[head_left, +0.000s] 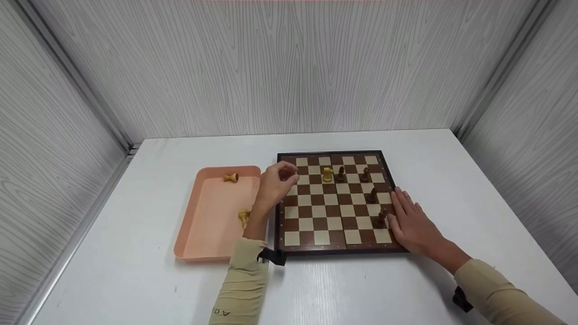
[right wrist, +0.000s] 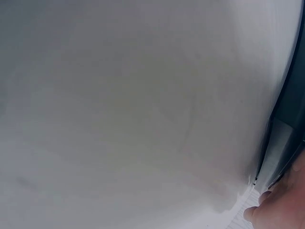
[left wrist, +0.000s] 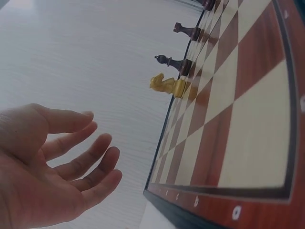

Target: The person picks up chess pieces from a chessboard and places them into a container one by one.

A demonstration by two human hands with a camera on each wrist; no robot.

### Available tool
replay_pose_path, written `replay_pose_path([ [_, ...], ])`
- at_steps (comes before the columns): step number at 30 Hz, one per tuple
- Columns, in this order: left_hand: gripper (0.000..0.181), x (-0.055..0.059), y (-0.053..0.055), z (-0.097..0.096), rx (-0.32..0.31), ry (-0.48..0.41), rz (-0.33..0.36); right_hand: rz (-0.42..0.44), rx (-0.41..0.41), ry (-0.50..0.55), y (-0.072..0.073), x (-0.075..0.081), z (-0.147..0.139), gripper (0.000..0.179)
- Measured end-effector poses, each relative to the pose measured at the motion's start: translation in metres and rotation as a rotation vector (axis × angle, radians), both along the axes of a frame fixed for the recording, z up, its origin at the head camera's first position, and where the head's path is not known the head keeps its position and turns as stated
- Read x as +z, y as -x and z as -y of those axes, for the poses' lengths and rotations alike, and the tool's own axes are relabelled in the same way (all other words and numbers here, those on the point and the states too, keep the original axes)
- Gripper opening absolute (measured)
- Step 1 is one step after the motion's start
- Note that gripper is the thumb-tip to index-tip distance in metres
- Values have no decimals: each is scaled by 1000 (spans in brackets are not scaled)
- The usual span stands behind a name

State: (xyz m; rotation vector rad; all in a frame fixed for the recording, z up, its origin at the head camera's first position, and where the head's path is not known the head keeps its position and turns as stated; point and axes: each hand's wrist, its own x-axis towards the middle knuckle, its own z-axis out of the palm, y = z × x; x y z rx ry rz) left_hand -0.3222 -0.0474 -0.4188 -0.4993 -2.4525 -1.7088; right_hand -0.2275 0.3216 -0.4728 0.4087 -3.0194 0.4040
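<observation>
A: How are the two hands placed?

B: The left hand (head_left: 274, 187) is raised near the left edge of the chessboard (head_left: 318, 211), empty, its fingers loosely curved and a narrow gap before the thumb. The right hand (head_left: 413, 225) rests along the board's right edge, fingers extended, holding nothing.

A: Which pieces stand on the board?

B: A yellow knight (head_left: 327, 174), upright toward the far side, with a dark bishop (head_left: 341, 174) just beside it. Three further dark pieces (head_left: 371, 196) stand to the right; the nearest is close to the right thumb, though contact cannot be told.

A: And to the left?

B: A pink tray (head_left: 186, 216) on the white bench (head_left: 117, 262). Inside, one light piece (head_left: 230, 178) lies toward the far end; another (head_left: 244, 217) lies beside the left forearm.
</observation>
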Motion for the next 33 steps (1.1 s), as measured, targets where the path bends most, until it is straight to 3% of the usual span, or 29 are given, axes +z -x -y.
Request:
replay_pose_path([
  [14, 18, -9, 11, -26, -7, -12, -49, 0, -1, 0, 0, -4, 1, 65],
  [25, 19, -15, 18, -52, -9, -15, -48, 1, -5, -7, -1, -2, -4, 65],
  [33, 24, -21, 24, -60, 7, 7, 23, -7, 7, -1, 0, 0, -1, 65],
])
